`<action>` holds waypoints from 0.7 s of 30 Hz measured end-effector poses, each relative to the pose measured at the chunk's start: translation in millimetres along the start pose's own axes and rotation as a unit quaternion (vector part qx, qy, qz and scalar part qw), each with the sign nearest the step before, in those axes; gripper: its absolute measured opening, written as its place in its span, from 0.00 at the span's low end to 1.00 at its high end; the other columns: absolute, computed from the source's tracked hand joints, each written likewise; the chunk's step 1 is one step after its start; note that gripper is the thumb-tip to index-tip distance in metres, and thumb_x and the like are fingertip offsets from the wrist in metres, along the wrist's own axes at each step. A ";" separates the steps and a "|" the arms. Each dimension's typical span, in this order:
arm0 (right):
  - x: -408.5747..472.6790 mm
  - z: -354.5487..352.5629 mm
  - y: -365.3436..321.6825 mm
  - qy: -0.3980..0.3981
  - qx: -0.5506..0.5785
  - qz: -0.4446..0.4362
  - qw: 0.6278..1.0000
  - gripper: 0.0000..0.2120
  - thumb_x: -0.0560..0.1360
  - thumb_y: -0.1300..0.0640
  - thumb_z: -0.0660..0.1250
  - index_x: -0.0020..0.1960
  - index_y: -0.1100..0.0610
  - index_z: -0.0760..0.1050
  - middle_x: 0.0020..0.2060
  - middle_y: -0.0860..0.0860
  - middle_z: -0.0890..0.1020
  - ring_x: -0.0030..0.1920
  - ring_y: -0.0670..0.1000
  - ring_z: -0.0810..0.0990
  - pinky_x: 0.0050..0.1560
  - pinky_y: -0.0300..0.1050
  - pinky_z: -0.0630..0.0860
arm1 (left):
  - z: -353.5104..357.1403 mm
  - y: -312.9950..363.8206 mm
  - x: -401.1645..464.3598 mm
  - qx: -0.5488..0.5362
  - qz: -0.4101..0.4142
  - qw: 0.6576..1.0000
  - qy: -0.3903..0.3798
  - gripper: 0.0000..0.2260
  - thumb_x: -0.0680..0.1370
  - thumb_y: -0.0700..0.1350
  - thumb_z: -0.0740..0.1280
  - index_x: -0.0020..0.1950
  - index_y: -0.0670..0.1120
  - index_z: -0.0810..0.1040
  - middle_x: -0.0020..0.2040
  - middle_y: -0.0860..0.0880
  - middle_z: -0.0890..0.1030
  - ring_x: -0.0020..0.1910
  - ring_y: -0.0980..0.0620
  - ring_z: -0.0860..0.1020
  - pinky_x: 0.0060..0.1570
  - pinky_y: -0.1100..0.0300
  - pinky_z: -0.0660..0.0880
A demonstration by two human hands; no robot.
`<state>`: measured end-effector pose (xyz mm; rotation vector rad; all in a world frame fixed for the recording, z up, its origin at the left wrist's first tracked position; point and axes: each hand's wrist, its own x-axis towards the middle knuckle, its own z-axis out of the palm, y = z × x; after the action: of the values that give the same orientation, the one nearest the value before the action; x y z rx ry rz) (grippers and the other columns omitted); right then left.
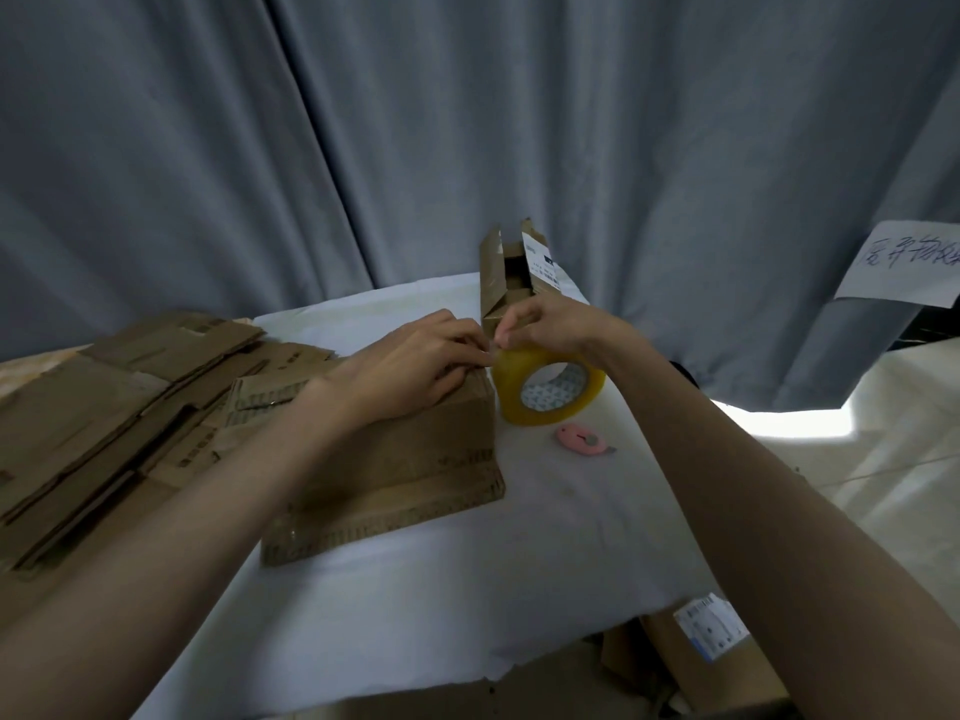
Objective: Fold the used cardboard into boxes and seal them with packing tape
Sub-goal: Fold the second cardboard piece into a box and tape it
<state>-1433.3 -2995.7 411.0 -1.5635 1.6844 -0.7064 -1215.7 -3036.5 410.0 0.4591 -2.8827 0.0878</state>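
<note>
Box point(415, 459): brown, folded, lying on desk point(519, 537).
Tape roll point(548, 389): yellowish, standing beside box.
Left hand point(410, 366), right hand point(550, 324): fingers pinching at tape end, barely discernible.

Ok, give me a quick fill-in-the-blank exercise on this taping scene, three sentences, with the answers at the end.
1. The roll of packing tape is ____ in colour.
2. The pink cutter lies on the white table just in front of the ____.
3. The stack of flat cardboard lies on the person's ____ side.

Missing words: yellow; tape roll; left
</note>
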 end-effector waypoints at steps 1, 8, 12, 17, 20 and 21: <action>-0.7 -0.1 0.9 0.004 -0.001 -0.002 1.000 0.02 0.78 0.54 0.71 0.48 0.50 0.82 0.47 0.46 0.79 0.54 0.50 0.75 0.47 0.40 0.71 | -0.3 1.0 -0.1 0.006 0.003 1.000 -0.004 0.15 0.81 0.44 0.61 0.65 0.48 0.80 0.62 0.50 0.79 0.57 0.50 0.75 0.55 0.55 0.76; -1.3 0.7 0.2 0.005 -0.023 0.001 1.000 0.04 0.79 0.54 0.69 0.51 0.51 0.82 0.54 0.51 0.79 0.58 0.52 0.74 0.55 0.46 0.70 | -6.2 5.6 2.3 0.027 -0.001 0.999 -0.028 0.17 0.80 0.47 0.58 0.66 0.49 0.79 0.62 0.52 0.79 0.59 0.52 0.74 0.54 0.50 0.78; 0.2 2.3 -2.3 0.006 -0.030 0.009 0.999 0.05 0.79 0.55 0.68 0.51 0.51 0.82 0.51 0.48 0.79 0.58 0.52 0.75 0.57 0.47 0.70 | -7.6 7.5 -1.6 0.031 -0.002 0.999 -0.030 0.17 0.80 0.46 0.59 0.67 0.48 0.78 0.63 0.52 0.79 0.61 0.52 0.74 0.55 0.52 0.78; 8.3 3.5 -11.6 -0.008 -0.062 0.017 0.998 0.10 0.78 0.60 0.65 0.54 0.57 0.83 0.53 0.50 0.82 0.58 0.53 0.76 0.65 0.51 0.72 | -9.3 10.3 -4.2 0.029 -0.017 0.999 -0.029 0.16 0.81 0.46 0.61 0.66 0.49 0.79 0.62 0.52 0.80 0.61 0.53 0.74 0.56 0.56 0.77; 11.1 -9.2 -9.3 0.043 -0.023 0.058 0.997 0.05 0.78 0.60 0.64 0.51 0.59 0.77 0.53 0.55 0.79 0.54 0.54 0.76 0.64 0.50 0.74 | -9.5 12.0 -9.1 0.016 -0.034 0.999 -0.025 0.17 0.80 0.48 0.57 0.64 0.49 0.80 0.61 0.52 0.80 0.61 0.53 0.75 0.56 0.56 0.77; 10.2 -15.7 -4.8 0.049 -0.012 0.059 0.997 0.04 0.79 0.61 0.63 0.49 0.57 0.76 0.53 0.58 0.79 0.54 0.56 0.77 0.65 0.52 0.74 | -8.7 12.0 -10.5 0.013 -0.041 0.999 -0.024 0.18 0.80 0.48 0.57 0.64 0.49 0.80 0.61 0.52 0.80 0.61 0.54 0.75 0.58 0.57 0.77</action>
<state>-1443.1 -3007.6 422.7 -1.4528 1.8479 -0.7144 -1207.9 -3021.1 415.9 0.5920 -2.9080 0.1019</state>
